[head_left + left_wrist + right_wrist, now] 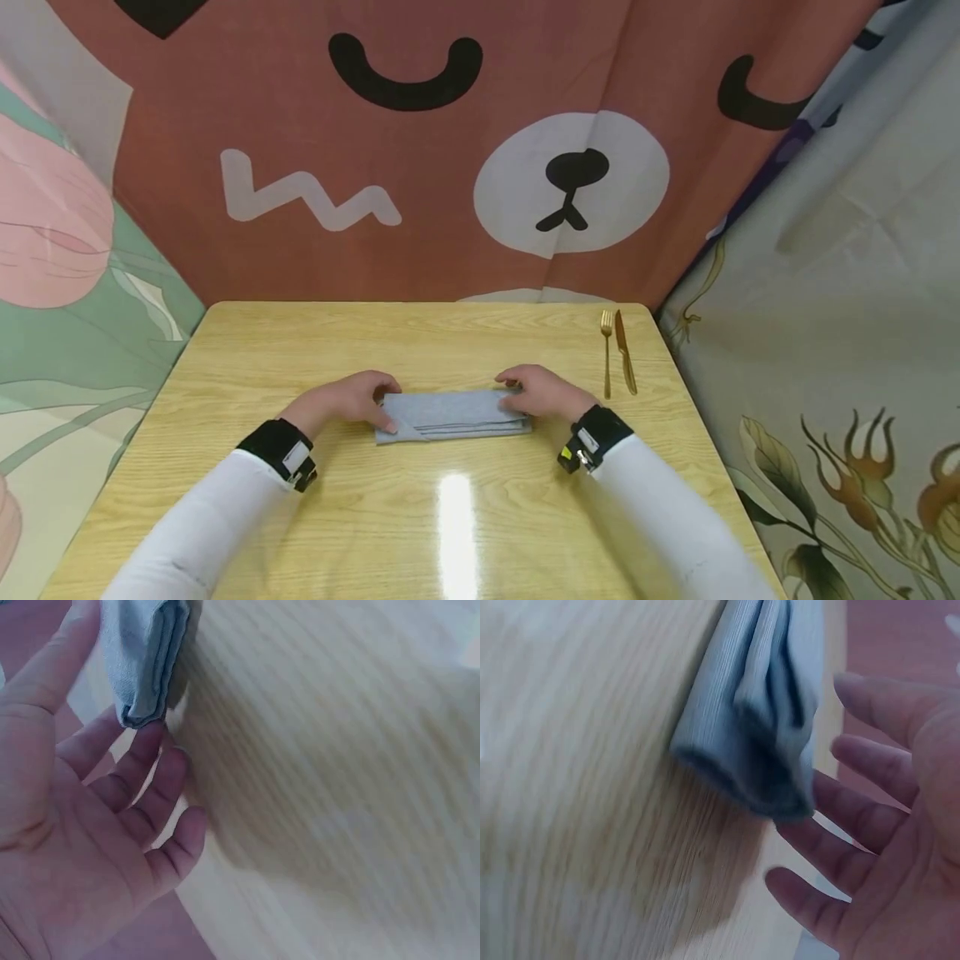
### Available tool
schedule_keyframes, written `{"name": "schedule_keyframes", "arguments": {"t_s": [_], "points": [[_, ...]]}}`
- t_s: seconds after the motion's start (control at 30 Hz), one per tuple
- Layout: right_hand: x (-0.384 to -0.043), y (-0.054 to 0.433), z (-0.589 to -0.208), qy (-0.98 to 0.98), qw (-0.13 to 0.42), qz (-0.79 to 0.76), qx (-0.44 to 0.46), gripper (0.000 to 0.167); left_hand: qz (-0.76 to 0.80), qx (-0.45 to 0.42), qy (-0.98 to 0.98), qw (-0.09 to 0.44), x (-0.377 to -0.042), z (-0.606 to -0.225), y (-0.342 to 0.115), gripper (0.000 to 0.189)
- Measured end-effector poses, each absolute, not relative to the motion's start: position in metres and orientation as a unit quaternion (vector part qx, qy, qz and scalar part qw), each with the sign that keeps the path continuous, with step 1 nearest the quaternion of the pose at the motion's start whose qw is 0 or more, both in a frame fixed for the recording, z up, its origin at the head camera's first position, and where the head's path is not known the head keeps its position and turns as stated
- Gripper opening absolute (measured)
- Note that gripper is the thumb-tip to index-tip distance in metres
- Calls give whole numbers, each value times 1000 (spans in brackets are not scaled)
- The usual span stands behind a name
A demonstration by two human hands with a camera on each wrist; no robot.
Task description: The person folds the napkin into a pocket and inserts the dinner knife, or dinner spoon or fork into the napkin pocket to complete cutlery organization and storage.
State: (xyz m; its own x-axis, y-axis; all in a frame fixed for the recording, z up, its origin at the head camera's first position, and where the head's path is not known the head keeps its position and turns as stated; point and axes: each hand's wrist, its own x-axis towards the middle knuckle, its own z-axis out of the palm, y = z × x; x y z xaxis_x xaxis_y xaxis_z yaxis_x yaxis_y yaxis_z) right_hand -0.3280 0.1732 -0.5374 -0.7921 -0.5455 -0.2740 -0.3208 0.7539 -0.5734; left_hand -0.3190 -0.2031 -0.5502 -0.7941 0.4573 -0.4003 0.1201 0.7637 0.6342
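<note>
A grey-blue cloth napkin (450, 412), folded into a long, layered strip, lies across the wooden table. At its left end my left hand (348, 398) pinches it, thumb over the front corner and fingers behind. The left wrist view shows the napkin's folded end (146, 667) between thumb and fingers, the other fingers loosely bent. My right hand (547, 392) is at the right end. In the right wrist view its thumb stands apart from the cloth, while relaxed fingers (847, 810) reach behind the napkin's open folds (757, 742).
A gold fork (607, 350) and a gold knife (626, 354) lie side by side at the table's back right, beyond my right hand. Behind the table (360, 517) hangs a brown curtain (435, 250) with a bear face. Patterned cloths hang along both sides.
</note>
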Motion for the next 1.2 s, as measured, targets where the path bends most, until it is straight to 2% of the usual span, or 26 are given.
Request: {"name": "schedule_keyframes", "arguments": {"t_s": [0.2,0.43,0.77,0.97,1.1,1.2], "points": [[-339,169,-542,907,248,-234,-246,41,267,163,907,282,-321,-547,-200,51],[-341,161,-543,910,271,-199,-242,20,243,161,914,281,-322,-545,-192,39],[-346,158,-542,898,298,-205,-251,20,240,171,904,309,-320,-538,-186,35],[-348,158,-542,891,317,-208,-251,15,230,162,906,317,-319,-541,-187,56],[-350,160,-539,893,303,-213,-256,21,234,159,911,299,-321,-540,-189,56],[-352,161,-535,900,270,-223,-261,25,240,163,918,272,-323,-536,-190,44]]}}
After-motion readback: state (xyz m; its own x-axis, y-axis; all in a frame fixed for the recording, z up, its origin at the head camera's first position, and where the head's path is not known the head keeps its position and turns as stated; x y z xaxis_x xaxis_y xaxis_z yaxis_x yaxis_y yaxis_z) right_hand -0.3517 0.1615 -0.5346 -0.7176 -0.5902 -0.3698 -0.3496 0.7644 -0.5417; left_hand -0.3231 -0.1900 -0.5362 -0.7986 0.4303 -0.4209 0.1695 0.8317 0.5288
